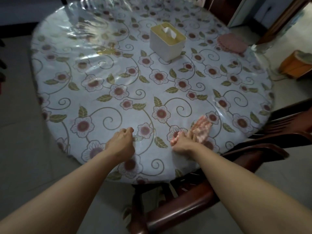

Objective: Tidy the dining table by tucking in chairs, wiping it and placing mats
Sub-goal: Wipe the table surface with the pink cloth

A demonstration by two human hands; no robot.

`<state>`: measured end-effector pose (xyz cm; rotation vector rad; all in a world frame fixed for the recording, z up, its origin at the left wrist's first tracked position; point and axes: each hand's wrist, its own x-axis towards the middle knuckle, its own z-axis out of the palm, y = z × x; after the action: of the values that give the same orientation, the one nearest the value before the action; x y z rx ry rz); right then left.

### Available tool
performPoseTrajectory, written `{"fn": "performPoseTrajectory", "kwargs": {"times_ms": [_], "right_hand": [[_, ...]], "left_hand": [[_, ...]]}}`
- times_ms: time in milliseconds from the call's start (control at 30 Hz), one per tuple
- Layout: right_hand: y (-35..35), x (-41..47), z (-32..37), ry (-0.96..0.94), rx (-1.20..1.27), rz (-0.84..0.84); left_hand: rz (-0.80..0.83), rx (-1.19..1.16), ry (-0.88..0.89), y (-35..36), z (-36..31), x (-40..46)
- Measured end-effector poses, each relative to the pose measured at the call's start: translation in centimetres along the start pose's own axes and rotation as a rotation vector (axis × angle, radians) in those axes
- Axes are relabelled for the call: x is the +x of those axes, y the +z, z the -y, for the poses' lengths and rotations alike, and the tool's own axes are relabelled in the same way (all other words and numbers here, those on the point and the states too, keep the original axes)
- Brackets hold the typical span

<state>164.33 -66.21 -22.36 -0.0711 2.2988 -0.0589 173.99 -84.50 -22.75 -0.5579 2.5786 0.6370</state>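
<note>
pressing pink cloth [202,130] by table [94,159] edge, right hand [183,142] flat; left hand [121,142] curled, empty

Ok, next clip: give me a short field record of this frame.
left hand: fingers curled, resting on the table; grip unclear
right hand: presses pink cloth onto the table
tissue box: mid-table
mats: stacked, far right edge
chair: near right, at the table edge

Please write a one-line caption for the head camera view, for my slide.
At the floral table, the right hand presses a pink cloth; the left hand rests curled nearby.
</note>
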Motion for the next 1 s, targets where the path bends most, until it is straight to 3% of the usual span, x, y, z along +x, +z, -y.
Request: {"fn": "performPoseTrajectory", "kwargs": {"times_ms": [100, 267, 367, 433, 533, 667, 867, 933, 1000], "right_hand": [[2.1, 0.3, 2.8, -0.057, -0.002, 0.049], [7.5, -1.3, 8.1, -0.522, -0.239, 0.012], [9.8, -2.6, 10.1, -0.848, -0.168, -0.037], [9.7, -2.2, 10.1, -0.935, -0.085, -0.141], [7.9, 0.0, 8.1, -0.715, 0.134, -0.261], [4.3, 3.3, 3.2, -0.436, 0.219, -0.528], [-1.7, 8.9, -0.5, 0.071, 0.38, -0.624], [-1.6, 9.7, 1.6, 0.055, 0.389, -0.638], [-0.2, 9.7, 4.6, -0.2, 0.398, -0.674]], "left_hand": [[-0.012, -0.007, -0.023, 0.0, 1.0, -0.1], [-0.058, -0.016, -0.053, 0.0, 2.5, -0.1], [-0.066, 0.004, -0.098, -0.4, 3.4, 0.2], [-0.07, 0.014, -0.119, -0.6, 3.9, 0.7], [-0.062, 0.012, -0.125, -1.0, 4.0, 1.5], [-0.052, 0.002, -0.106, -1.2, 2.6, 3.4], [-0.108, 0.01, -0.072, -2.3, 0.6, 7.0], [-0.11, 0.041, -0.071, -2.7, 0.9, 8.1], [-0.109, 0.04, -0.086, -3.0, 1.3, 9.0]]}}
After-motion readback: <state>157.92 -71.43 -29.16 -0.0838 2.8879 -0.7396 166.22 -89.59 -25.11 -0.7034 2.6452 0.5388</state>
